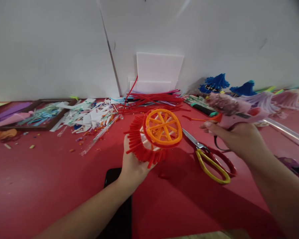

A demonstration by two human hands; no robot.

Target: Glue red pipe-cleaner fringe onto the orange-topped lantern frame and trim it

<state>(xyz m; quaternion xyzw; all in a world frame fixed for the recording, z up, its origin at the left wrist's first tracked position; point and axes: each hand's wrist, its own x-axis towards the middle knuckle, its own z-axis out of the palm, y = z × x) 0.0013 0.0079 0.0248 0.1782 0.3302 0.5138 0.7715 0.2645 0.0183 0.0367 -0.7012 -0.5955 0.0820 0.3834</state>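
Observation:
My left hand (134,166) is wrapped round a craft piece made of fuzzy stems. The piece has a fringe of red stems (139,146) and a round orange wheel with spokes (163,128) on top, tilted toward me. Over on the right, my right hand (239,137) grips a pink glue gun (235,119), whose orange nozzle end points left toward the wheel, some distance from it. Scissors (206,152) with yellow and red handles lie on the table between my hands.
Red stems (156,101) lie piled by white boards (159,69) at the wall. White scraps (94,116) and a brown frame (45,124) are at left. A black phone (119,212) lies under my left forearm. Blue tufts (216,82) stand at back right.

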